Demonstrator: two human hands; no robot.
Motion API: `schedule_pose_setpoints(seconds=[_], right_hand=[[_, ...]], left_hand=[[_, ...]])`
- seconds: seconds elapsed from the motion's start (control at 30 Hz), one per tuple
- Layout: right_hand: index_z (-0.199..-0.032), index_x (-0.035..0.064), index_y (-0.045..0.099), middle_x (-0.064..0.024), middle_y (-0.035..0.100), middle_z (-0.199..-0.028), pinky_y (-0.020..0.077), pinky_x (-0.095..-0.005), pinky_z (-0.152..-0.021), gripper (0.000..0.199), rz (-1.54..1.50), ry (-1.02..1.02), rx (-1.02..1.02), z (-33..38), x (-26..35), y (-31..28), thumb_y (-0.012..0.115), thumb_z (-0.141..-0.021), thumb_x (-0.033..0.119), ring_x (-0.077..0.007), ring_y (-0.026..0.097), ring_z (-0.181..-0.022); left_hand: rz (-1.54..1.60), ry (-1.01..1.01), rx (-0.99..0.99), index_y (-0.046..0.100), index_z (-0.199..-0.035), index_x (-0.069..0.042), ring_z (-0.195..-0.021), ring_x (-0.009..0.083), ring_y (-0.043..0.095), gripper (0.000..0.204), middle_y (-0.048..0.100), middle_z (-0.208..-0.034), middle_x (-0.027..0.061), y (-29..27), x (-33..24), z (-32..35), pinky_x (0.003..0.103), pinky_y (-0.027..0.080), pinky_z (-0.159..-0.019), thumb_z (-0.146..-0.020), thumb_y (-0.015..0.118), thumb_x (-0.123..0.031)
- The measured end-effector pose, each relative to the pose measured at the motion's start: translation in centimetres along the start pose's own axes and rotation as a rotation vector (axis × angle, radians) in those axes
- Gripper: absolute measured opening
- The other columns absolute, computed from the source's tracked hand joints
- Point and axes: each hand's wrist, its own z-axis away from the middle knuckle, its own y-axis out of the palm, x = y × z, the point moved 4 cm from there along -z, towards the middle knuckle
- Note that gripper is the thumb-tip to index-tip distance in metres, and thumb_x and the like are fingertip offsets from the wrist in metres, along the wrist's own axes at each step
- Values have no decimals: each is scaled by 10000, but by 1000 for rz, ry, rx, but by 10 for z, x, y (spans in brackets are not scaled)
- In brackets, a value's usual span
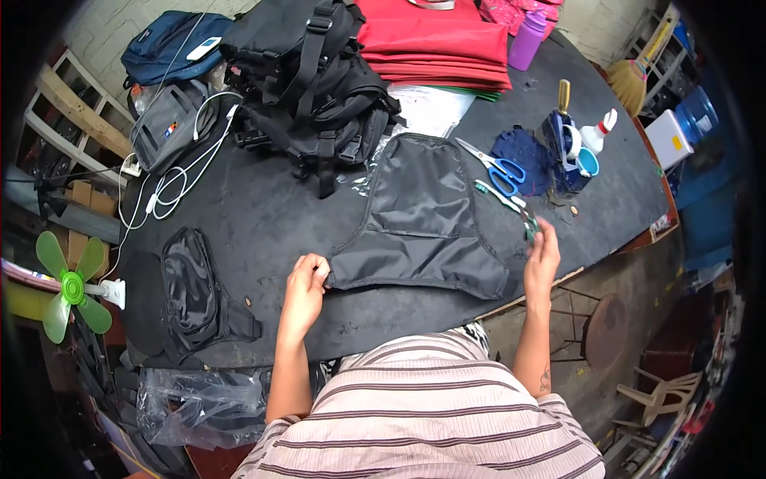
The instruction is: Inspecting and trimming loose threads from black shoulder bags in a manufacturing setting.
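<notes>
A black fabric panel with bound edges lies flat before me, narrower at its far end and flaring into two side wings near me. My left hand pinches the tip of its left wing between thumb and fingers. Off the right wing, my right hand has its fingers curled at small thread snips, slightly blurred, and seems to grip them. Just beyond lie a white-and-green toothbrush-like tool and blue-handled scissors. A black sling-type pouch rests to the left.
Black backpacks are piled at the back, beside folded red fabric and a purple bottle. A dark blue cloth and a navy holder stand right. White cables and a green fan are left.
</notes>
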Motion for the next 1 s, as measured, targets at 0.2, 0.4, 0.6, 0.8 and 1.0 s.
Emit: schedule_pose_setpoints(seconds=[0.2, 0.4, 0.6, 0.8, 1.0], right_hand=[[-967, 44, 596, -64, 571, -913, 474, -282, -659, 312, -297, -463, 660, 67, 113, 93, 749, -698, 85, -179, 578, -778], [-980, 26, 606, -91, 549, -859, 466, -330, -624, 256, -276, -553, 772, 92, 130, 135, 692, -740, 45, -242, 579, -738], [-929, 22, 607, -102, 566, -834, 465, -358, -639, 215, -215, -614, 800, 93, 132, 146, 689, -735, 64, -288, 591, -762], [-935, 4, 601, -120, 574, -833, 480, -324, -666, 174, -357, -564, 625, 79, 128, 139, 654, -770, 25, -243, 599, -763], [-1051, -5, 543, -107, 592, -936, 459, -290, -778, 219, -425, -246, 221, 28, 57, 112, 599, -857, 80, -194, 586, -857]], left_hand=[[-84, 106, -36, 451, -823, -7, -706, 189, 459, 73, 459, -809, 89, 1, 11, 2, 281, 406, -678, -895, 462, -16], [-76, 76, -52, 440, -829, -7, -721, 217, 460, 72, 457, -811, 102, 4, 9, 9, 294, 400, -700, -897, 461, -20], [-105, 101, -75, 432, -837, -11, -718, 222, 462, 66, 454, -806, 102, 4, 7, 11, 303, 402, -699, -900, 454, -18], [-10, 165, -149, 463, -911, -15, -846, 189, 520, 72, 538, -892, 95, -5, 7, 2, 296, 420, -790, -899, 514, -64], [287, -51, 431, 540, -1038, -11, -595, 78, 562, 292, 615, -758, 11, -2, 2, 2, 216, 448, -560, -789, 683, -56]])
